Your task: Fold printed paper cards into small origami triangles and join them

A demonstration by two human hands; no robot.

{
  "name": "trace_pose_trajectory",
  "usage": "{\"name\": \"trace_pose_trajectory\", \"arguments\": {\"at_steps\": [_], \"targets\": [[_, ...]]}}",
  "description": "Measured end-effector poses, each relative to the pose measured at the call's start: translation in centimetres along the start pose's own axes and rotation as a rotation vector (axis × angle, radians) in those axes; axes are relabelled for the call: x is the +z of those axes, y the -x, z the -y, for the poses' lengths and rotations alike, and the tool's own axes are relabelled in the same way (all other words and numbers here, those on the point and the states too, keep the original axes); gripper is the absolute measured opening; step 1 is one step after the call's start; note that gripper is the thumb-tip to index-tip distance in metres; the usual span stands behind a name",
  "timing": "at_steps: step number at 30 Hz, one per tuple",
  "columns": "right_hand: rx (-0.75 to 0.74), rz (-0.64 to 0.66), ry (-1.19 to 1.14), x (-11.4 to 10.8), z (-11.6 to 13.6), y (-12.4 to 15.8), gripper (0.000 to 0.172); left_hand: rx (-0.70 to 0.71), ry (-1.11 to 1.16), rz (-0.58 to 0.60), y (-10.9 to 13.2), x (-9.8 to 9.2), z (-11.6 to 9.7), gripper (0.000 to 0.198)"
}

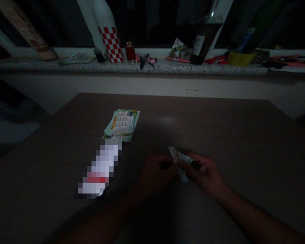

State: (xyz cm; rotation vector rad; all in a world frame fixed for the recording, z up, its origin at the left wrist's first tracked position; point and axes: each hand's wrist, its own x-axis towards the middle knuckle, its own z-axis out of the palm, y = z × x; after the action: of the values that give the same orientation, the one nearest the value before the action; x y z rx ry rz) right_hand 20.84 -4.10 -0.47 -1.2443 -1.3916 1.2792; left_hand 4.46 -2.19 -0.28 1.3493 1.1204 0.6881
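Note:
Between my two hands is a partly folded printed paper slip [174,155], with a narrow strip on the left and a pointed flap towards the right. My left hand [159,171] pinches its left edge with thumb and fingers. On the other side my right hand [204,171] grips it, thumb pressed on top near the fold. Farther off to the left, a stack of similar printed slips [122,123] lies loosely fanned on the table. Close to that stack rests a bright, phone-like object [101,169], its surface blurred out by large pixels.
The brown table [231,128] ends at a wall below a granite windowsill [173,69]. Along the sill stand a red-and-white checkered bottle [112,44], a small red jar [130,51], a dark labelled bottle [200,44] and a yellow holder [241,58]. The room is dim.

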Motion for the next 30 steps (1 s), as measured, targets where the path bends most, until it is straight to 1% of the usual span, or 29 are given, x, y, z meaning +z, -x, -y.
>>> {"name": "trace_pose_trajectory", "arguments": {"at_steps": [3, 7, 14, 17, 19, 22, 24, 27, 30], "targets": [[-0.038, -0.036, 0.023, 0.1, -0.2, 0.1, 0.025, 0.035, -0.026, 0.017, 0.0, 0.1, 0.1, 0.017], [-0.057, -0.091, -0.006, 0.2, -0.4, 0.1, 0.022, 0.081, -0.074, 0.045, 0.1, 0.2, 0.1, 0.015], [-0.054, -0.165, -0.035, 0.2, -0.8, 0.3, 0.021, 0.08, -0.092, 0.059, 0.3, 0.5, -0.1, 0.008], [-0.023, -0.194, -0.056, 0.3, -0.5, 0.2, 0.022, 0.098, -0.116, 0.073, 0.5, 0.7, -0.2, 0.007], [-0.003, -0.246, -0.076, 0.2, -0.2, 0.1, 0.023, 0.109, -0.158, 0.089, 0.6, 0.8, -0.4, 0.003], [0.002, -0.31, -0.086, -0.1, 0.3, -0.1, 0.024, 0.1, -0.197, 0.091, 0.6, 0.7, -0.6, 0.005], [0.013, -0.308, -0.1, -0.4, 0.4, -0.2, 0.023, 0.089, -0.178, 0.065, 0.4, 0.3, -0.7, 0.005], [0.028, -0.278, -0.131, -0.4, 0.4, -0.2, 0.021, 0.081, -0.124, 0.015, 0.1, -0.3, -0.6, 0.011], [0.03, -0.223, -0.127, -0.3, 0.2, -0.2, 0.021, 0.085, -0.055, 0.007, 0.0, -0.5, -0.6, 0.016]]}}
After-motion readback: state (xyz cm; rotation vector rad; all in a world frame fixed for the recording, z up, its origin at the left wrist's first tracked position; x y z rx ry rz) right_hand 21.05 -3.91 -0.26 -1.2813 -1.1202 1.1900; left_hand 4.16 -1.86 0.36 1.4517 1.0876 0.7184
